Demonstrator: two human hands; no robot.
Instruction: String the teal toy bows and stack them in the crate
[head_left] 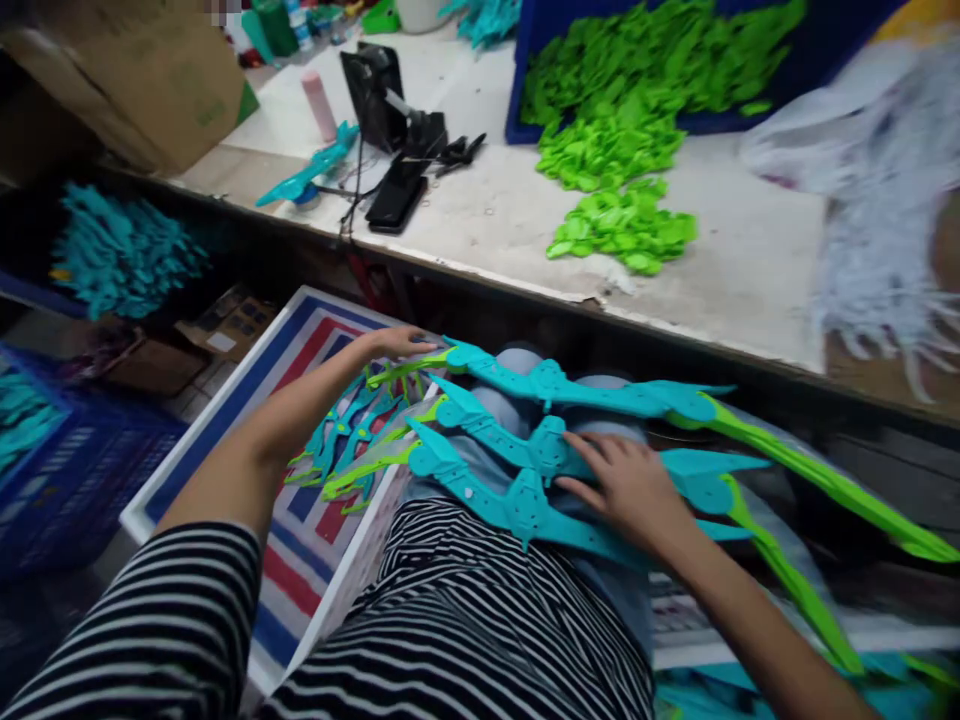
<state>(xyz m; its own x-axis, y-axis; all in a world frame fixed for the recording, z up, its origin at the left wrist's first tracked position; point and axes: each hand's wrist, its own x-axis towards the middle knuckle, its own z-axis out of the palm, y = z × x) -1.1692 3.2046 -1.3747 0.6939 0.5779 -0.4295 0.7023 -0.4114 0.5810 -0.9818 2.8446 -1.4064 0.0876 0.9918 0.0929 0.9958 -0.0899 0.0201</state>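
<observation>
We're resting R hand, fingers part-spread, on teal bows nr table edge; L hand is curving, hold unclear. Blue bin is holding green pcs, tray more bows.

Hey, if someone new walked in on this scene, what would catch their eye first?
Probably the bright green pieces spilling from the blue bin onto the worktable. Next, the three turquoise bow-shaped parts with green arms, lying across the person's lap, the right hand over them and the left hand by the farthest one's left end.
</observation>
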